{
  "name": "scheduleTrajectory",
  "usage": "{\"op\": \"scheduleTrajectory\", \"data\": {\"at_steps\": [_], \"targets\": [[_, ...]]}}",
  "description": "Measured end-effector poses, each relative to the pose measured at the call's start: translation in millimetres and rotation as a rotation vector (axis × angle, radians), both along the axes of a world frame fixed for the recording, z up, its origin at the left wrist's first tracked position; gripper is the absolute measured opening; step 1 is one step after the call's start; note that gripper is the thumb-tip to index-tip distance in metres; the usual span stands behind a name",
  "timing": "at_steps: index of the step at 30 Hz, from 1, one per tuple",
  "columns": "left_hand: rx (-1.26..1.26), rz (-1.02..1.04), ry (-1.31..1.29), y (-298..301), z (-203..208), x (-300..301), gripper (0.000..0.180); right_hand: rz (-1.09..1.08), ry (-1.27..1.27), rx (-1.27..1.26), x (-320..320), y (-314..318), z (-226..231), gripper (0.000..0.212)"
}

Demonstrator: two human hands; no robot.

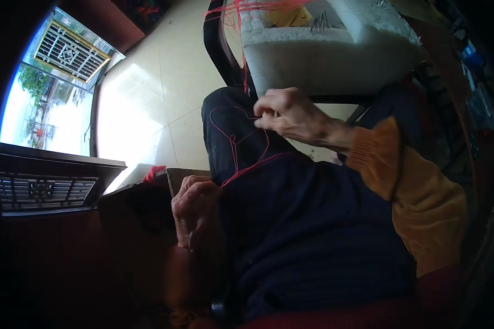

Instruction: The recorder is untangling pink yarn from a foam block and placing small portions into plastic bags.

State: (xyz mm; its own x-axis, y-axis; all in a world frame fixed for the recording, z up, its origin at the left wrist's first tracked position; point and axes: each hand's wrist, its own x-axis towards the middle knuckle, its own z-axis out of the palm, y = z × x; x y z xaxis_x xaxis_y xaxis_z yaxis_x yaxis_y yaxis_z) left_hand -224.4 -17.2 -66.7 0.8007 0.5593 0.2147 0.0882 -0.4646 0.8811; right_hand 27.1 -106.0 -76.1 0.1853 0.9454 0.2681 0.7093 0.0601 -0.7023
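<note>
Thin red thread (247, 170) runs in loose loops across the dark trousers on my lap. My left hand (193, 200) is closed on one end of it, low beside my left thigh. Higher up, in front of my knees, my right hand (295, 117) pinches another part of the thread between thumb and fingers. Between the two hands the thread forms a wide loop with a small twisted knot or crossing over my thigh. Anything else inside the right fingertips is too small to make out.
Ahead stands a white foam box (329, 66) holding thin metal pins (320, 23) and a yellow piece (290, 17). More red strands (246, 71) hang beside a black chair frame (219, 49). A cardboard box (142, 219) is at my left, near an open doorway.
</note>
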Motion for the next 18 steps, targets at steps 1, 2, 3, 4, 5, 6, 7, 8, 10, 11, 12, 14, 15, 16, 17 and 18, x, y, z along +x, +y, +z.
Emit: {"op": "scheduleTrajectory", "data": {"at_steps": [1, 2, 3, 4, 5, 6, 7, 8, 10, 11, 12, 14, 15, 16, 17, 18], "targets": [[0.001, -0.010, 0.003, 0.2, -1.8, 0.3, 0.008, -0.010, 0.003, 0.001, 0.9, 4.3, -7.2, 0.012], [0.015, -0.025, 0.014, 1.6, -4.4, -2.8, 0.010, -0.012, 0.014, -0.020, -0.7, 11.4, -16.2, 0.012], [0.025, -0.047, 0.019, 2.3, -7.2, -3.5, 0.013, -0.021, 0.020, -0.045, 0.0, 14.6, -22.6, 0.012], [0.031, -0.067, 0.023, 2.6, -10.0, -4.2, 0.015, -0.027, 0.025, -0.074, 0.4, 16.4, -23.2, 0.013], [0.022, -0.078, 0.018, 2.3, -11.7, -1.4, 0.015, -0.038, 0.020, -0.084, 8.2, 9.2, -16.6, 0.013], [0.046, -0.072, 0.041, 5.0, -12.7, -6.8, 0.016, -0.035, 0.209, -0.122, 11.4, 7.6, -1.8, 0.014], [0.067, -0.071, 0.061, 7.5, -14.3, -9.7, 0.017, -0.037, 0.396, -0.167, 16.8, 2.7, 11.7, 0.016], [0.101, -0.059, 0.080, 9.1, -8.9, -17.0, 0.017, -0.087, 0.556, -0.151, 19.2, -1.5, 27.1, 0.017], [0.098, 0.019, 0.107, 10.1, 0.3, -30.3, 0.014, -0.101, 0.844, -0.046, 33.4, -14.2, 45.2, 0.017], [0.042, 0.021, 0.102, 10.2, -15.3, -24.6, 0.011, -0.126, 0.950, 0.026, 50.6, -34.0, 39.9, 0.017], [-0.012, 0.028, 0.102, 11.1, -30.3, -20.3, 0.009, -0.122, 0.940, 0.064, 67.8, -53.1, 33.3, 0.017], [-0.005, -0.018, 0.054, 4.9, -7.9, -11.9, 0.010, -0.132, 0.870, 0.140, 96.7, -110.2, 81.6, 0.018], [0.003, -0.050, 0.056, 4.5, -8.2, -6.6, 0.010, -0.149, 0.860, 0.147, 112.5, -134.0, 87.8, 0.019], [0.020, -0.060, 0.074, 8.2, -8.8, -8.2, 0.010, -0.154, 0.891, 0.167, 122.6, -145.4, 90.1, 0.020], [0.016, -0.053, 0.081, 12.0, -10.7, -9.2, 0.010, -0.162, 0.919, 0.187, 131.0, -157.8, 95.3, 0.022], [-0.020, -0.052, 0.064, 16.0, -13.6, -9.8, 0.012, -0.325, 0.829, 0.250, 139.4, -177.3, 101.9, 0.023]]}}
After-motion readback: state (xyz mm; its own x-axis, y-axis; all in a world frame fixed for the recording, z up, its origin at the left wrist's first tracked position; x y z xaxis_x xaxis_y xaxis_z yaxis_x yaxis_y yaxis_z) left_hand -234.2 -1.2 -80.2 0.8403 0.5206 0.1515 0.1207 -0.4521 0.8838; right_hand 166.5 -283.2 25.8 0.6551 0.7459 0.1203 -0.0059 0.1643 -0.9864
